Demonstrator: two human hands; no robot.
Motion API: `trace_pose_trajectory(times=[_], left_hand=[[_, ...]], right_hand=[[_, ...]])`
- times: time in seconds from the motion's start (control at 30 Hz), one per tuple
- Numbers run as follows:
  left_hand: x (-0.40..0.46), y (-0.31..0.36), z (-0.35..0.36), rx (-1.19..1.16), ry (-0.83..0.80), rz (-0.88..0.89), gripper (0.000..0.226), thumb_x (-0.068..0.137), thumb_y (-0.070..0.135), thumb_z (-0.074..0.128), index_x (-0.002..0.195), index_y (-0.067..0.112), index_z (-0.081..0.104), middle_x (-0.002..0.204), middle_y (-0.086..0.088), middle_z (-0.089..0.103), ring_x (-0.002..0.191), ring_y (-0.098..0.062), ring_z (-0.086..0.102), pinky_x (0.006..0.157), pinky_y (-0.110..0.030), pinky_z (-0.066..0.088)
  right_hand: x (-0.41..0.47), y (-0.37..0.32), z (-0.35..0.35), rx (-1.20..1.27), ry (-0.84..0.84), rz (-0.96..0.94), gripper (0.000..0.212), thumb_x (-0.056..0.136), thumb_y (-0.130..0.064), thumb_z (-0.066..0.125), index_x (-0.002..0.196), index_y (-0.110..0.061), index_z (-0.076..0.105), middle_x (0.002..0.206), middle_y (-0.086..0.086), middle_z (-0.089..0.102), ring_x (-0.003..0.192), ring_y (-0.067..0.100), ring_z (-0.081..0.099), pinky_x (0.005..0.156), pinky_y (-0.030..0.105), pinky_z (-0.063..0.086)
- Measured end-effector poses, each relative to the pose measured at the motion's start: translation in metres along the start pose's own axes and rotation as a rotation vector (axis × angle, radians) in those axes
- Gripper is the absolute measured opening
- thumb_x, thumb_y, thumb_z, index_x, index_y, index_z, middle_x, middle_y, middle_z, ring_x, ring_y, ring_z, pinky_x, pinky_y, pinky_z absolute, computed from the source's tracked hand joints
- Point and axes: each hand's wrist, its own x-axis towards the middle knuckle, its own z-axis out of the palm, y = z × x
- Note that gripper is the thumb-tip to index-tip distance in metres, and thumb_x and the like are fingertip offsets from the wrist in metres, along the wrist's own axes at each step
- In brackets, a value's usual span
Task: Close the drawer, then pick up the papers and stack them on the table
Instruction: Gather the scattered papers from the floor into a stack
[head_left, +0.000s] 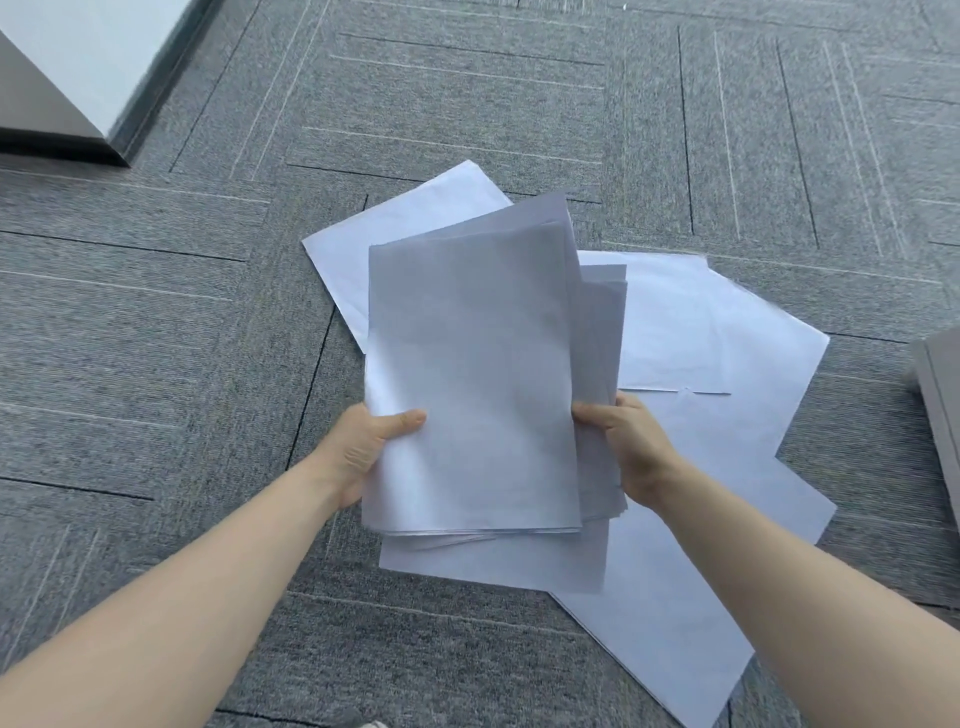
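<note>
A bundle of white papers (472, 374) is held up above the carpet between both hands. My left hand (363, 452) grips its left edge, thumb on top of the front sheet. My right hand (631, 447) grips the right edge, fingers curled round the sheets. The bundle is uneven, with sheets sticking out at the top and right. Several loose white sheets (696, 338) still lie spread on the carpet under and behind the bundle. No drawer or table top shows clearly.
Grey patterned carpet (156, 338) covers the floor. A white and grey piece of furniture (67, 78) stands at the top left. A grey panel edge (943, 405) juts in at the right.
</note>
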Motion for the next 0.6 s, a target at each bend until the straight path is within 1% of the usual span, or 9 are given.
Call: trace_pose_trajectory(times=[0.13, 0.2, 0.27, 0.3, 0.37, 0.43, 0.47, 0.53, 0.6], left_hand=[[0.005, -0.003, -0.01, 0.036, 0.074, 0.041, 0.029, 0.073, 0.002, 0.072, 0.102, 0.006, 0.069, 0.098, -0.015, 0.075, 0.077, -0.028, 0.072, 0.071, -0.041, 0.06], [0.007, -0.004, -0.018, 0.034, 0.12, 0.062, 0.025, 0.077, -0.002, 0.069, 0.1, 0.007, 0.068, 0.087, -0.007, 0.077, 0.069, -0.023, 0.072, 0.066, -0.036, 0.06], [0.009, -0.005, -0.027, 0.019, 0.165, 0.08, 0.023, 0.078, -0.002, 0.068, 0.098, 0.009, 0.068, 0.08, -0.001, 0.077, 0.067, -0.019, 0.072, 0.069, -0.035, 0.059], [0.01, -0.006, -0.032, 0.004, 0.191, 0.093, 0.024, 0.078, -0.002, 0.069, 0.099, 0.009, 0.068, 0.08, 0.0, 0.077, 0.068, -0.019, 0.072, 0.073, -0.036, 0.057], [0.01, -0.007, -0.041, -0.021, 0.239, 0.114, 0.025, 0.077, -0.001, 0.07, 0.099, 0.009, 0.069, 0.082, -0.002, 0.077, 0.069, -0.019, 0.073, 0.078, -0.039, 0.055], [0.01, -0.007, -0.048, -0.041, 0.266, 0.122, 0.026, 0.077, -0.001, 0.071, 0.101, 0.009, 0.069, 0.088, -0.003, 0.076, 0.073, -0.02, 0.073, 0.08, -0.041, 0.057], [0.009, -0.007, -0.05, -0.054, 0.274, 0.126, 0.03, 0.077, 0.0, 0.071, 0.105, 0.008, 0.069, 0.092, -0.004, 0.076, 0.076, -0.022, 0.072, 0.081, -0.041, 0.057], [0.008, -0.008, -0.052, -0.079, 0.294, 0.142, 0.041, 0.077, -0.001, 0.071, 0.117, 0.006, 0.065, 0.103, -0.008, 0.073, 0.085, -0.026, 0.07, 0.086, -0.043, 0.054], [0.009, -0.009, -0.054, -0.094, 0.31, 0.157, 0.046, 0.078, -0.002, 0.07, 0.122, 0.005, 0.062, 0.109, -0.01, 0.07, 0.088, -0.026, 0.068, 0.088, -0.043, 0.053]], right_hand=[[0.002, 0.001, 0.001, 0.031, -0.108, -0.022, 0.014, 0.093, -0.013, 0.058, 0.097, -0.01, 0.072, 0.086, 0.001, 0.076, 0.075, 0.018, 0.072, 0.068, 0.028, 0.056], [0.008, 0.003, -0.001, -0.05, -0.056, -0.074, 0.014, 0.096, -0.017, 0.055, 0.088, -0.016, 0.068, 0.076, -0.006, 0.069, 0.066, 0.014, 0.063, 0.059, 0.022, 0.049], [0.021, 0.006, -0.009, -0.331, 0.112, -0.134, 0.011, 0.094, -0.02, 0.055, 0.091, -0.022, 0.066, 0.078, -0.006, 0.065, 0.068, 0.017, 0.058, 0.059, 0.025, 0.046], [0.028, 0.006, -0.016, -0.525, 0.205, -0.164, 0.015, 0.092, -0.021, 0.053, 0.099, -0.025, 0.066, 0.087, -0.005, 0.066, 0.076, 0.019, 0.06, 0.066, 0.029, 0.047], [0.039, 0.004, -0.029, -0.911, 0.334, -0.208, 0.032, 0.091, -0.02, 0.049, 0.12, -0.027, 0.06, 0.11, -0.003, 0.064, 0.1, 0.021, 0.059, 0.078, 0.034, 0.046], [0.049, -0.001, -0.039, -1.225, 0.353, -0.245, 0.046, 0.091, -0.017, 0.046, 0.136, -0.026, 0.048, 0.13, 0.001, 0.054, 0.119, 0.024, 0.048, 0.083, 0.038, 0.046], [0.053, -0.004, -0.04, -1.374, 0.333, -0.252, 0.052, 0.091, -0.016, 0.045, 0.141, -0.026, 0.041, 0.137, 0.003, 0.047, 0.122, 0.027, 0.043, 0.083, 0.039, 0.046], [0.063, -0.006, -0.038, -1.647, 0.267, -0.238, 0.06, 0.089, -0.016, 0.046, 0.146, -0.025, 0.029, 0.149, 0.007, 0.033, 0.125, 0.032, 0.038, 0.085, 0.04, 0.045], [0.07, -0.003, -0.031, -1.814, 0.214, -0.212, 0.066, 0.087, -0.014, 0.047, 0.147, -0.024, 0.021, 0.156, 0.012, 0.019, 0.133, 0.039, 0.03, 0.09, 0.042, 0.043]])
